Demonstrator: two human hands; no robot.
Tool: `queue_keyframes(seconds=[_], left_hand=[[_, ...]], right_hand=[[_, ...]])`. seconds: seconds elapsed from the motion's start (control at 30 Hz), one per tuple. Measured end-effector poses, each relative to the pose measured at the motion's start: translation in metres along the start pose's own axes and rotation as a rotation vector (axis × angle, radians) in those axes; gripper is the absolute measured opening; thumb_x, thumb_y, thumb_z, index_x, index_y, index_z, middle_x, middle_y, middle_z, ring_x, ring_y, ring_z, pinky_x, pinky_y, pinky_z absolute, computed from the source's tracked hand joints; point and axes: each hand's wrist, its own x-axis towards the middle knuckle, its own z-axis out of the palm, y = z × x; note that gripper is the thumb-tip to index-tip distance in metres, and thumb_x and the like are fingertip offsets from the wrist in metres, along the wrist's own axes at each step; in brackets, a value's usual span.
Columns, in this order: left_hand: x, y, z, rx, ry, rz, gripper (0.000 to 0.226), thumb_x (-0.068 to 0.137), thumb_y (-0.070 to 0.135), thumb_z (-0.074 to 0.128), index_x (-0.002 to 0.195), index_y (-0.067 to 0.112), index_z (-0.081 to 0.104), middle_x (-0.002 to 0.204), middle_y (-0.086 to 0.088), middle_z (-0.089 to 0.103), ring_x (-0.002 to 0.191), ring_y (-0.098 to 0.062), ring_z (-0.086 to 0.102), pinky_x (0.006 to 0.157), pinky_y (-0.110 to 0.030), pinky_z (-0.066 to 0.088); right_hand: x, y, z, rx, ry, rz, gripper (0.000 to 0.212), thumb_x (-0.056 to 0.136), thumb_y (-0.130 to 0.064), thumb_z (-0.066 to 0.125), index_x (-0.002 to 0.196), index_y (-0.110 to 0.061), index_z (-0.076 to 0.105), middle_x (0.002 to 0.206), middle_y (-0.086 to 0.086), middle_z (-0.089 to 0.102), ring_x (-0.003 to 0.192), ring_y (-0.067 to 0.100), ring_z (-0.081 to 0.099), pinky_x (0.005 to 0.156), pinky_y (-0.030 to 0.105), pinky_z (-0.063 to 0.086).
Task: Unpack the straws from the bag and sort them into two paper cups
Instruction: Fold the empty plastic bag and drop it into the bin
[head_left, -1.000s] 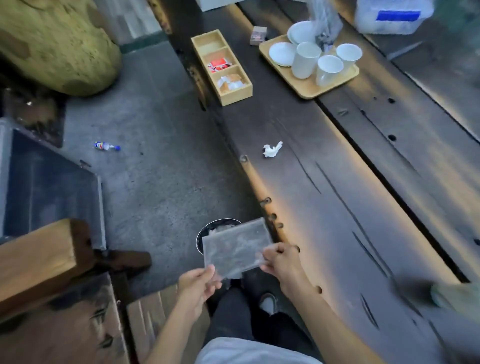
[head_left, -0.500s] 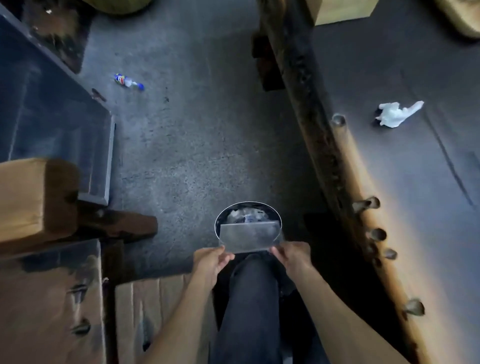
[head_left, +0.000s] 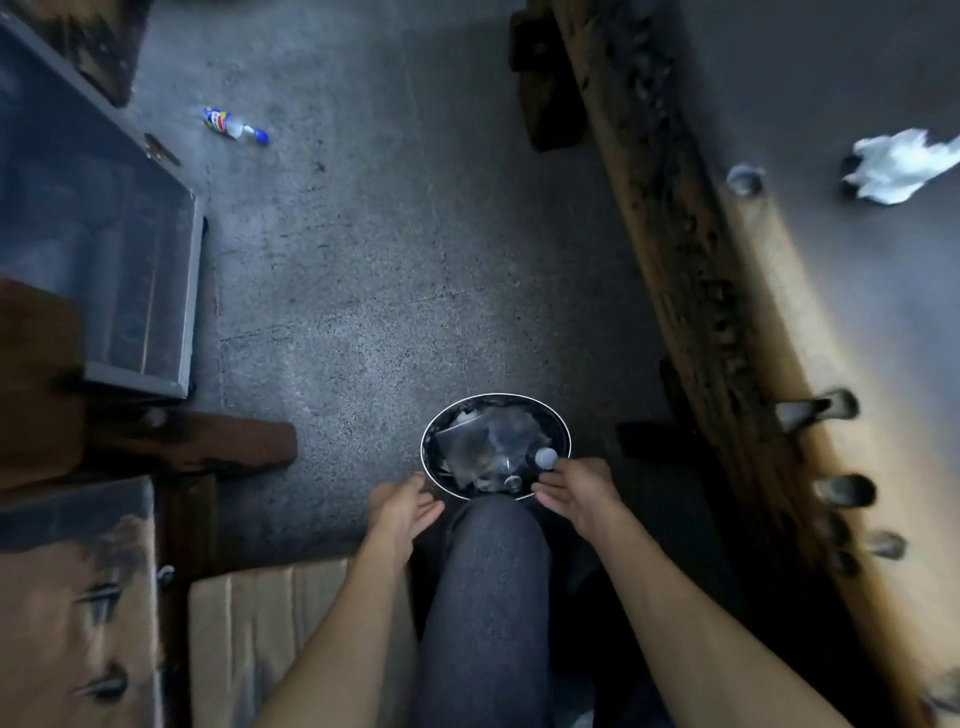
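A clear plastic bag (head_left: 470, 446) lies inside a round black bin (head_left: 434, 423) on the floor, among other rubbish. My left hand (head_left: 402, 506) hovers at the bin's near left rim, fingers apart and empty. My right hand (head_left: 579, 488) is at the near right rim, fingers apart, holding nothing. My knee in dark trousers (head_left: 491, 561) sits between the two hands. No straws or paper cups are in view.
A long dark wooden table (head_left: 831, 260) runs along the right, with a crumpled white tissue (head_left: 898, 163) on it. A small bottle (head_left: 234, 124) lies on the concrete floor. A grey box (head_left: 98, 249), wooden blocks and flat cardboard (head_left: 260, 634) fill the left.
Both hands held the clear bag over the bin; now the bag lies in the bin and both hands are empty. The view has tilted further down, away from the table.
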Motion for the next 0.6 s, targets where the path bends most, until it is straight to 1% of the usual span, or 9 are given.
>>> queue_keyframes(seconds=[0.1,0.13,0.2,0.23,0.3,0.37,0.47,0.57,0.6], left_hand=[[-0.049,0.015,-0.013,0.102,0.017,0.096,0.010,0.097,0.012,0.057,0.103,0.004,0.059,0.102,-0.019,0.061,0.071,-0.020,0.061,0.056,-0.022,0.058],[-0.069,0.022,-0.015,0.154,0.014,0.157,0.007,0.096,0.011,0.057,0.099,0.005,0.061,0.099,-0.016,0.062,0.070,-0.019,0.059,0.055,-0.022,0.056],[-0.115,0.039,-0.016,0.288,-0.008,0.333,0.018,0.094,0.009,0.059,0.110,0.002,0.063,0.095,-0.009,0.063,0.079,-0.021,0.060,0.071,-0.028,0.053],[-0.136,0.047,-0.015,0.377,-0.016,0.433,0.029,0.093,0.011,0.061,0.120,0.001,0.060,0.100,-0.007,0.063,0.092,-0.023,0.062,0.081,-0.030,0.050],[-0.185,0.066,-0.011,0.592,-0.029,0.617,0.046,0.092,0.023,0.063,0.135,0.012,0.052,0.127,-0.005,0.059,0.123,-0.023,0.054,0.103,-0.034,0.041],[-0.238,0.087,-0.002,0.756,-0.065,0.793,0.056,0.092,0.034,0.060,0.145,0.022,0.043,0.148,0.002,0.042,0.140,-0.018,0.036,0.115,-0.038,0.029],[-0.310,0.119,0.018,0.911,-0.129,1.061,0.064,0.091,0.044,0.057,0.150,0.032,0.032,0.161,0.006,0.022,0.148,-0.016,0.019,0.119,-0.042,0.021],[-0.375,0.145,0.038,1.033,-0.153,1.286,0.069,0.090,0.051,0.055,0.151,0.038,0.024,0.165,0.008,0.008,0.152,-0.015,0.005,0.119,-0.044,0.017],[-0.396,0.153,0.045,1.073,-0.140,1.383,0.072,0.090,0.053,0.055,0.152,0.038,0.022,0.166,0.007,0.005,0.152,-0.015,0.001,0.119,-0.043,0.015]], right_hand=[[-0.045,-0.007,-0.007,-0.066,-0.007,-0.057,0.016,0.098,-0.010,0.049,0.109,-0.003,0.058,0.098,0.015,0.067,0.089,0.031,0.068,0.069,0.034,0.056],[-0.065,-0.011,-0.009,-0.087,-0.012,-0.096,0.015,0.096,-0.007,0.049,0.106,-0.004,0.059,0.095,0.013,0.067,0.085,0.029,0.067,0.069,0.034,0.055],[-0.107,-0.022,-0.016,-0.116,-0.012,-0.207,0.011,0.094,-0.005,0.052,0.097,-0.009,0.061,0.092,0.012,0.067,0.076,0.024,0.064,0.066,0.033,0.053],[-0.126,-0.026,-0.018,-0.137,-0.004,-0.280,0.010,0.093,-0.007,0.053,0.093,-0.013,0.062,0.093,0.011,0.068,0.075,0.022,0.064,0.067,0.034,0.053],[-0.170,-0.040,-0.029,-0.255,0.053,-0.466,0.014,0.091,-0.015,0.056,0.101,-0.019,0.065,0.101,0.010,0.072,0.085,0.020,0.067,0.078,0.036,0.052],[-0.217,-0.057,-0.042,-0.376,0.116,-0.642,0.030,0.092,-0.016,0.057,0.122,-0.014,0.062,0.118,0.006,0.069,0.105,0.018,0.065,0.094,0.031,0.050],[-0.285,-0.085,-0.062,-0.460,0.229,-0.832,0.047,0.094,-0.024,0.057,0.140,-0.018,0.049,0.140,-0.001,0.056,0.129,0.015,0.051,0.111,0.034,0.038],[-0.337,-0.110,-0.087,-0.534,0.339,-1.009,0.060,0.093,-0.032,0.056,0.148,-0.019,0.038,0.146,-0.005,0.046,0.136,0.013,0.040,0.113,0.028,0.028],[-0.353,-0.117,-0.097,-0.587,0.404,-1.045,0.064,0.093,-0.039,0.053,0.151,-0.019,0.033,0.152,-0.004,0.040,0.142,0.016,0.033,0.117,0.030,0.023]])
